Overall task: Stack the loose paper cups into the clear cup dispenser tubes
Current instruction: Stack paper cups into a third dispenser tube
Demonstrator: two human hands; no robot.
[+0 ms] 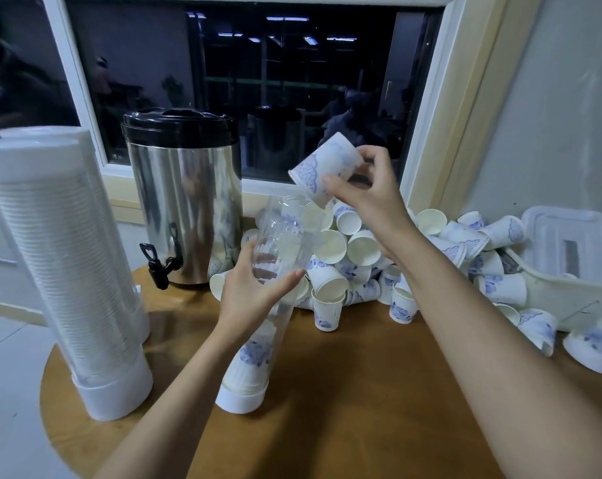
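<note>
Left hand (254,288) fingers are being wrapped round tilted clear tube (282,229) on tabletop (361,409). Paper cup (322,167) is being pinched by right hand (368,195) fingers above tube mouth.

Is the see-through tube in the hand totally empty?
No, a short stack of paper cups sits at the bottom of the tube that the left hand holds.

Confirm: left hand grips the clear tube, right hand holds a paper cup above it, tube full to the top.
Not full: the head view shows the clear tube holding stacked cups only near its base. Left hand grips it; right hand holds a paper cup above it.
</note>
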